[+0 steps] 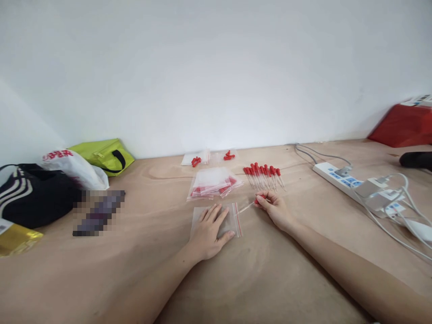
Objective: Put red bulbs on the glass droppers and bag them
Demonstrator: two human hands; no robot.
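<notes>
Flat on a clear zip bag (231,221) with a red seal line lies my left hand (211,229), fingers stretched out. My right hand (272,209) pinches a dropper (245,208) by its red rubber bulb. The dropper's thin clear tube points left, its tip at the bag's right-hand edge; I cannot tell whether the tip is inside. Beyond my right hand, a row of several red-bulbed droppers (262,174) rests on the table. Past my left hand, a pile of zip bags (213,179) has red bulbs showing through the plastic.
Farther back lie loose red bulbs (196,161) and more red bulbs (229,155), on or in clear bags. A power strip (337,176) with chargers and cables occupies the right side. At left are a black bag (33,193), a white plastic bag (72,166) and a lime-green bag (104,155).
</notes>
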